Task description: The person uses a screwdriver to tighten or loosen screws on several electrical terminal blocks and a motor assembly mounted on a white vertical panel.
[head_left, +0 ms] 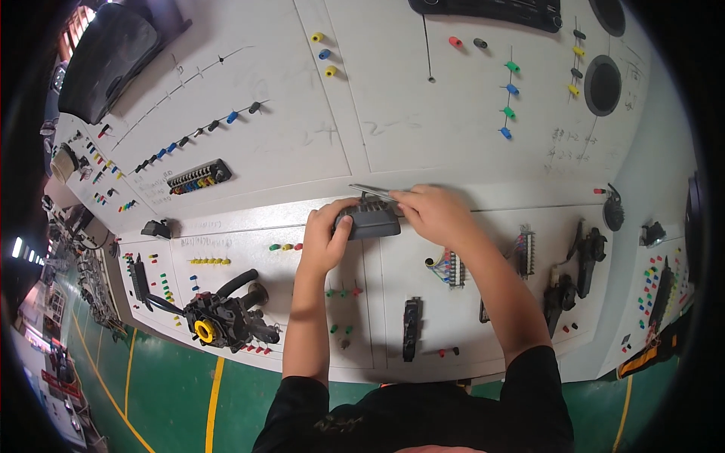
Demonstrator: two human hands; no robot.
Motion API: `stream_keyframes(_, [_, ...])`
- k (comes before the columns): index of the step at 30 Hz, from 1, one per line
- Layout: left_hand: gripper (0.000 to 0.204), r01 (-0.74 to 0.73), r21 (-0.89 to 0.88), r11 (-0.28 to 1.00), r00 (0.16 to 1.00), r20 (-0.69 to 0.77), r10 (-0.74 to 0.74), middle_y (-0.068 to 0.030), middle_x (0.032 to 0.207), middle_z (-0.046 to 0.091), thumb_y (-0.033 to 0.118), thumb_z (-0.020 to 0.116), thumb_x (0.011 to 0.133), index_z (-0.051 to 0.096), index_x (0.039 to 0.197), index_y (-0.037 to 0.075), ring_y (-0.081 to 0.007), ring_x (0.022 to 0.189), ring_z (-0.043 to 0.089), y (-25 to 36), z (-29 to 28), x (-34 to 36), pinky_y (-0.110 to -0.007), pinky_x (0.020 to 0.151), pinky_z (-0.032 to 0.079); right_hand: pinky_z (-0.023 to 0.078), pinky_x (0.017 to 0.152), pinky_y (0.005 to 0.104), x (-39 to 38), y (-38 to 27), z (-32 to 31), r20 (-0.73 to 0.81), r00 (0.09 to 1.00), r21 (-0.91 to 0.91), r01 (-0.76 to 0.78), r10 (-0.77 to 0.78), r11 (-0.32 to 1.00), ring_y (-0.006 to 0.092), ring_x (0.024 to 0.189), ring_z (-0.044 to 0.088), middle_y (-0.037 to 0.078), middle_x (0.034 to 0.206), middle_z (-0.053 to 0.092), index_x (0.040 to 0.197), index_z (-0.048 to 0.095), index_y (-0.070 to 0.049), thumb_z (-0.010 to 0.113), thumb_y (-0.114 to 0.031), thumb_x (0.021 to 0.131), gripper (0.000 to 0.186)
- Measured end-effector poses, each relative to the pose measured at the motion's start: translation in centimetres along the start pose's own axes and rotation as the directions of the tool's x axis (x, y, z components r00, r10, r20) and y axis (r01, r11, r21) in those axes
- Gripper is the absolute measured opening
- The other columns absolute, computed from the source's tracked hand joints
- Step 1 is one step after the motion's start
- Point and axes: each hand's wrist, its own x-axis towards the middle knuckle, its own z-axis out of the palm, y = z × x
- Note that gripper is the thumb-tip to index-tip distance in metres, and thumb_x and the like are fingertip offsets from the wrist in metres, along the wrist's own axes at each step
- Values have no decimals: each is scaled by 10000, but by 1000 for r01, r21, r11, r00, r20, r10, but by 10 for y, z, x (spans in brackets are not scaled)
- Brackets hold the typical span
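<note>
My left hand is closed on the left end of a dark grey rectangular plastic module at the centre of the white panel. My right hand has thumb and fingers pinched on a long, thin silver metal tool, which lies across the top of the module above some small raised parts. Where exactly the tool's edge touches the module is too small to tell.
Around them the white panels carry coloured sockets, a terminal block, wired connector strips and round speakers. A black switch assembly with a yellow ring stands lower left. Green floor shows below.
</note>
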Motion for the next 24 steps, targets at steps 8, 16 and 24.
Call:
stream_keyframes(8, [301,-124,-55,991,991,-65,121,-185,1025,700,151,537,860,675,1092,18,-363,876,664,3,3,5,-393,812,485,507,664,457,7,-3,-4,104,995,-143,16,-1,990,346,763,650,117,847,681,1143,726,-140,599,-231,955,244])
stream_keyframes(16, [246,-13,-12,1000,992,-129,11,-173,951,694,109,495,922,679,1032,-11,-342,828,660,14,6,2,-365,741,501,505,629,492,17,-15,-14,265,963,-309,28,58,951,364,715,656,137,799,684,1180,702,-156,557,-267,968,280])
stream_keyframes(24, [293,212,-3,977,964,-162,-209,-173,822,675,192,504,983,695,1005,-29,-253,728,635,5,8,6,-351,695,489,539,695,513,47,-6,-29,441,897,-323,130,28,937,372,779,685,162,842,697,969,725,-164,534,-278,932,226])
